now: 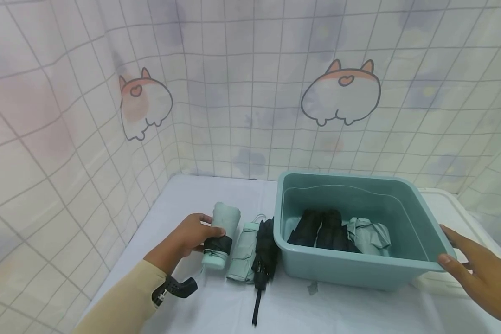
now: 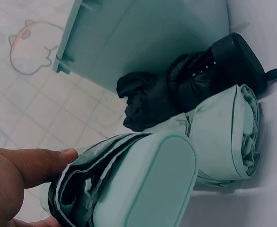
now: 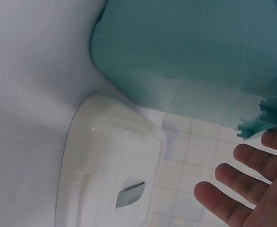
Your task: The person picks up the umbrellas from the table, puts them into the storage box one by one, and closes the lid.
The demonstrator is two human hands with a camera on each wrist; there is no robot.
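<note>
My left hand [image 1: 194, 234] grips a folded mint-green umbrella [image 1: 227, 218] with a black band around it, thumb across its side. In the left wrist view this umbrella's flat mint end [image 2: 162, 184] faces the camera. Just right of it lie another folded mint umbrella [image 1: 243, 255] and a black folded umbrella [image 1: 265, 253] with its strap toward me. At the right end of a blue-green plastic bin [image 1: 342, 266], my right hand [image 1: 480, 273] touches the rim, its fingers straight and spread in the right wrist view.
Inside the bin are two black folded umbrellas [image 1: 306, 228] and a mint folded umbrella [image 1: 368, 235]. A white lid-like container [image 3: 115, 165] with a grey tab sits beside the bin's right end. White cloth covers the table [image 1: 200, 190]; a grid-patterned curtain [image 1: 242, 93] stands behind.
</note>
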